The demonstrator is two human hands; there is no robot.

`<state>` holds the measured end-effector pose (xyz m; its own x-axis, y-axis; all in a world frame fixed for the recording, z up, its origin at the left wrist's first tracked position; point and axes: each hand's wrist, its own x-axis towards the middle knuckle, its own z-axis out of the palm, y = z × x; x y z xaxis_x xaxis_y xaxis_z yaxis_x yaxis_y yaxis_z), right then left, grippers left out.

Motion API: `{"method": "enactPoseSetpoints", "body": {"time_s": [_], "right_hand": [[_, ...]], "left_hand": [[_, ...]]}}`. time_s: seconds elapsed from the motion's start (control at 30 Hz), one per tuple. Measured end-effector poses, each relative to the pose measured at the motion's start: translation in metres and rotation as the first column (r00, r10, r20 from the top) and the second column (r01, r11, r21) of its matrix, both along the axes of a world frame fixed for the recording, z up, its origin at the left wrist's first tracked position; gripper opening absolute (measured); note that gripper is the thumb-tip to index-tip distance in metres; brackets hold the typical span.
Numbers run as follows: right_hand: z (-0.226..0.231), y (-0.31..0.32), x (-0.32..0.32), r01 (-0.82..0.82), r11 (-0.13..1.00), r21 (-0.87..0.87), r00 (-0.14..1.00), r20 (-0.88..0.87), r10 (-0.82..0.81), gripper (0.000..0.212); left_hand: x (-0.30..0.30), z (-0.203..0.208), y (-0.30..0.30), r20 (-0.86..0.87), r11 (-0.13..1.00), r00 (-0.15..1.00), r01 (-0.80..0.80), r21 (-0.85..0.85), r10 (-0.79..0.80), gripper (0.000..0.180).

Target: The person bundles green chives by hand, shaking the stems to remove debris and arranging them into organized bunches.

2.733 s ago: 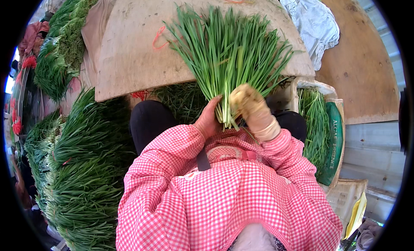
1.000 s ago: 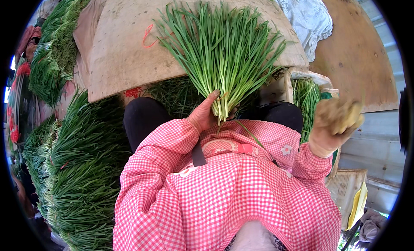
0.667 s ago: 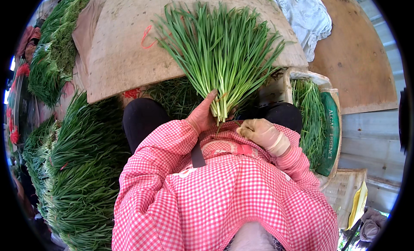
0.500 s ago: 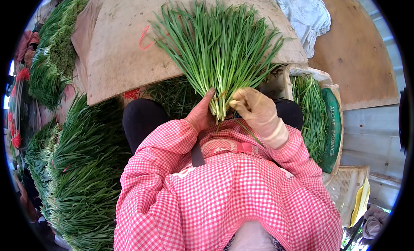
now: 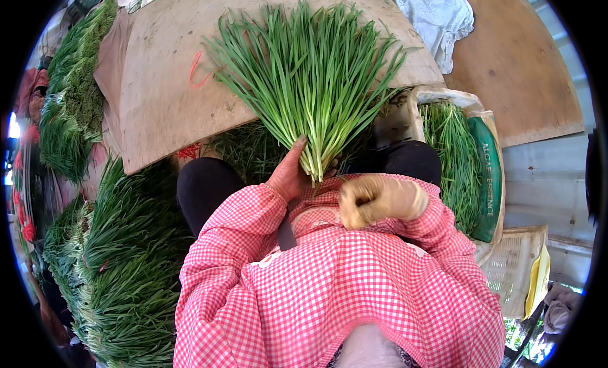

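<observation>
My left hand point(image 5: 290, 173) grips the pale stem ends of a big bunch of green chives point(image 5: 309, 83), whose leaves fan out over a brown cardboard sheet point(image 5: 158, 96). My right hand point(image 5: 379, 198), in a tan glove, is clenched in a fist close to my chest, just right of the bunch's base and apart from it. Whether it holds anything is not visible. Both arms wear red-and-white checked sleeves.
Heaps of loose chives point(image 5: 120, 254) lie at my left, with more along the far left point(image 5: 73, 102). A sack with chives point(image 5: 459, 165) stands at my right. White cloth point(image 5: 437, 17) lies at the top right, and a pale crate point(image 5: 516, 273) at the lower right.
My right hand swung out to the right, came back to the bunch's base, and now has drawn down toward my chest. My left hand kept its hold on the bunch.
</observation>
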<state>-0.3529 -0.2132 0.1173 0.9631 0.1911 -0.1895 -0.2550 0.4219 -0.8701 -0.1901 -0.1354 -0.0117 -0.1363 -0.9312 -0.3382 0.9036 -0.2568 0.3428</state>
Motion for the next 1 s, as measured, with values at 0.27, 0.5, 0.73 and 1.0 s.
{"method": "enactPoseSetpoints", "body": {"time_s": [0.27, 0.5, 0.73, 1.0], "right_hand": [[-0.04, -0.04, -0.003, 0.45, 0.227, -0.864, 0.72, 0.201, -0.664, 0.025], [-0.094, -0.034, 0.028, 0.62, 0.389, -0.681, 0.688, 0.235, -0.686, 0.02], [-0.058, 0.019, 0.022, 0.14, 0.976, -0.166, 0.989, -0.022, -0.145, 0.012], [-0.024, -0.044, -0.022, -0.037, 0.71, -0.703, 0.95, -0.246, -0.194, 0.013]], "left_hand": [[0.006, -0.008, 0.004, -0.002, 1.0, 1.0, 0.006, -0.009, -0.006, 0.058], [0.004, -0.017, 0.003, -0.031, 1.0, 0.999, -0.008, -0.009, 0.008, 0.05], [0.0, 0.005, 0.0, -0.075, 1.0, 0.997, 0.028, 0.005, -0.027, 0.044], [0.006, -0.004, 0.001, -0.009, 0.997, 1.0, -0.019, -0.078, 0.018, 0.048]]}}
